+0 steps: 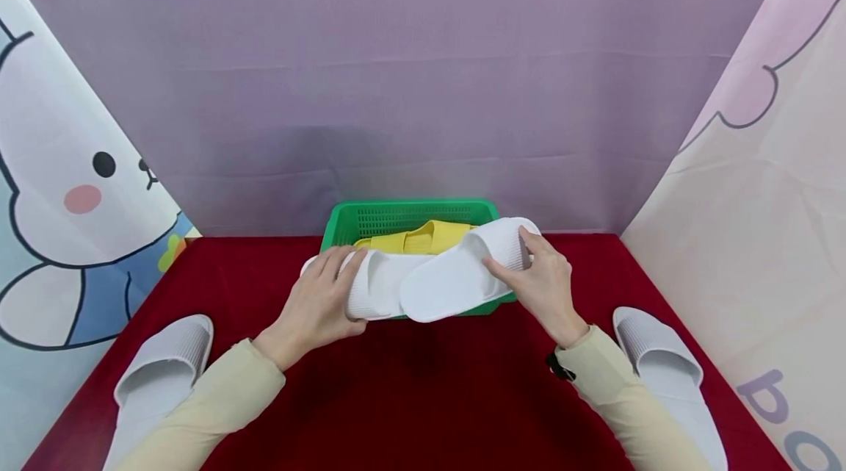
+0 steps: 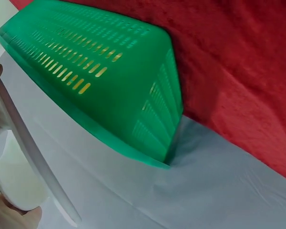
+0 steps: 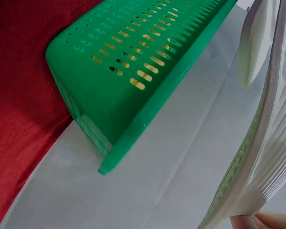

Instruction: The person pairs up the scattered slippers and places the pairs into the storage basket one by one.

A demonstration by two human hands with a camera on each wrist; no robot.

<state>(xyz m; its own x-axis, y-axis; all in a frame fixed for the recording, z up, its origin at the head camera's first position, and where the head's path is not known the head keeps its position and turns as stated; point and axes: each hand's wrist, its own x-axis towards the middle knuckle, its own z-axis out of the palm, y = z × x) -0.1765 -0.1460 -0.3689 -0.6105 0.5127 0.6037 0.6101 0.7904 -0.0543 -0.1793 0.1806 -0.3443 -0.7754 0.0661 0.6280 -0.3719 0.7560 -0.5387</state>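
Note:
Two white slippers are held up over the near side of a green plastic basket (image 1: pixel 344 217). My left hand (image 1: pixel 322 306) grips the left white slipper (image 1: pixel 390 276) by its ribbed strap end. With thumb and fingers, my right hand (image 1: pixel 543 281) pinches the right white slipper (image 1: pixel 446 283) at its strap. The right slipper's heel overlaps the left one in the head view. Yellow slippers (image 1: pixel 432 236) lie inside the basket, partly hidden behind the white pair. In the right wrist view, the held slipper (image 3: pixel 262 157) is edge-on, beside the basket wall (image 3: pixel 90 90).
Dark red cloth (image 1: pixel 423 397) covers the surface under the basket. A grey-white slipper (image 1: pixel 165 361) is at the left edge and another slipper (image 1: pixel 667 368) at the right. A purple-grey curtain (image 1: pixel 423 89) rises behind the basket, with printed panels on both sides.

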